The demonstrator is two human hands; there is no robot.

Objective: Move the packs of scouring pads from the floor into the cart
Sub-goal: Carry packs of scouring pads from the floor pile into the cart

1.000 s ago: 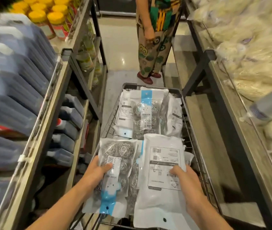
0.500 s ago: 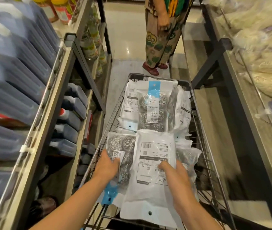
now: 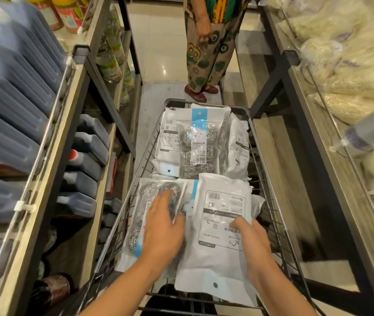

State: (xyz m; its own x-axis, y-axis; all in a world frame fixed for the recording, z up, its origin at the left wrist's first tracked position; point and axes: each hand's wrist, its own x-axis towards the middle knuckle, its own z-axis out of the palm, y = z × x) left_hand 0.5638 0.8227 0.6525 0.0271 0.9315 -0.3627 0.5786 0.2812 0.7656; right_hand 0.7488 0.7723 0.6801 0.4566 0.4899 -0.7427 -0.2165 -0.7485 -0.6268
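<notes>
Several packs of steel scouring pads lie in the wire cart [image 3: 265, 179]. At the near end a clear-fronted pack [image 3: 151, 197] lies on the left and a white-backed pack [image 3: 222, 215] on the right. My left hand [image 3: 163, 229] lies flat on the clear-fronted pack with fingers stretched out. My right hand [image 3: 249, 238] rests on the lower right part of the white-backed pack, fingers loosely bent on its surface. More packs [image 3: 198, 142] fill the cart's far end, one face up with a blue stripe.
Shelves with dark jugs [image 3: 83, 160] and jars line the left of the narrow aisle. A rack with pale bagged goods [image 3: 350, 71] runs along the right. A person in a patterned dress [image 3: 206, 49] stands just beyond the cart's far end.
Both hands lowered the two near packs onto the pile in the cart. My left hand slid forward and flattened on the clear-fronted pack; my right hand loosened on the white one.
</notes>
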